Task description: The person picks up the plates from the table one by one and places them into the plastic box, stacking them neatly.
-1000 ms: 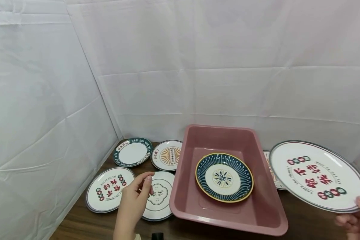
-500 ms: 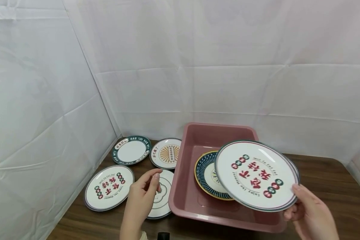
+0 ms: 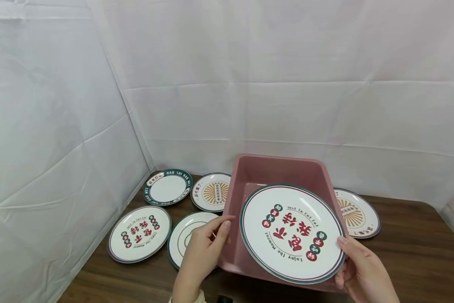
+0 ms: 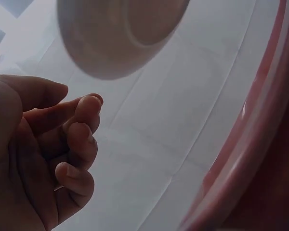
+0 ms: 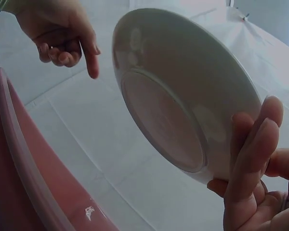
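White cloth [image 3: 280, 113] backs the bench [image 3: 412, 240]; over the tub's [image 3: 283, 170] near edge the right hand [image 3: 365, 267] pinches a plate [image 3: 293, 233], best brought level, the left hand [image 3: 208, 244] empty.

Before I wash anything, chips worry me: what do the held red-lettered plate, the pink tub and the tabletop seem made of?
Red-lettered plate: perhaps glazed ceramic or melamine, glossy, by its bright highlights. Pink tub: likely moulded plastic, smooth, slightly shiny, by its even colour and rounded rim. Tabletop: wood or laminate, fairly matt, by its streaky brown grain.
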Motion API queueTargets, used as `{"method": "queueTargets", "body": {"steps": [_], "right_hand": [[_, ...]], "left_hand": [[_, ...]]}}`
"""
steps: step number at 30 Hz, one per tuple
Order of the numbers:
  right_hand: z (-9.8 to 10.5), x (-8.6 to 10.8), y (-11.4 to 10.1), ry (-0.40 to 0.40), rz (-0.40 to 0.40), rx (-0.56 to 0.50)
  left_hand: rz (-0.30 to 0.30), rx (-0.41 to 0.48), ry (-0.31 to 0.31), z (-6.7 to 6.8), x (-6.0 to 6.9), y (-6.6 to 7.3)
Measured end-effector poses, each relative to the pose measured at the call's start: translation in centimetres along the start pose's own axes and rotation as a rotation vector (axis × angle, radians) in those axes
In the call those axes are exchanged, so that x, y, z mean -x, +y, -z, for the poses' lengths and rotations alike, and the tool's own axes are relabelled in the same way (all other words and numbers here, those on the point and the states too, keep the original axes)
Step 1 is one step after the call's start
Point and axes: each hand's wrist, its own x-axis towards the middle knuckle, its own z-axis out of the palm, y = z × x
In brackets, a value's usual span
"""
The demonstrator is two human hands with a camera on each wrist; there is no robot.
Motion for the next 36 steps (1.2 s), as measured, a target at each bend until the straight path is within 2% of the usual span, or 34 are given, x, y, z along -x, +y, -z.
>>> {"method": "queueTargets", "body": {"steps": [5, 8, 15, 21, 23, 30, 33, 36], "right_hand": [[0.1, 0.1, 0.0, -0.062, -0.032, 0.033], [-0.2, 0.1, 0.0, -0.064, -0.032, 0.081], [-1.2, 0.2, -0.3, 0.002, -0.084, 0.172], [-1.4, 0.2, -0.1, 0.087, -0.093, 0.191], [-1.4, 0.1, 0.0, 0.114, -0.103, 0.199], [-1.2, -0.2, 0.3, 0.126, -0.066, 0.243], [-1.1, -0.2, 0.4, 0.16, -0.075, 0.259], [-0.9, -0.3, 0.5, 0.157, -0.058, 0.24]], "left_hand": [[-0.029, -0.024, -0.019, -0.6, 0.0, 0.1], [-0.03, -0.032, -0.028, -0.6, 0.1, 0.1], [0.025, 0.003, -0.094, -0.8, -0.1, -0.2], [0.094, -0.032, -0.141, -0.9, -0.2, 0.2], [0.111, -0.054, -0.135, -1.0, -0.2, 0.3], [0.164, -0.124, -0.077, -1.2, -0.3, 0.4], [0.181, -0.13, -0.079, -1.1, -0.3, 0.3], [0.192, -0.132, -0.063, -1.0, -0.4, 0.3]]}}
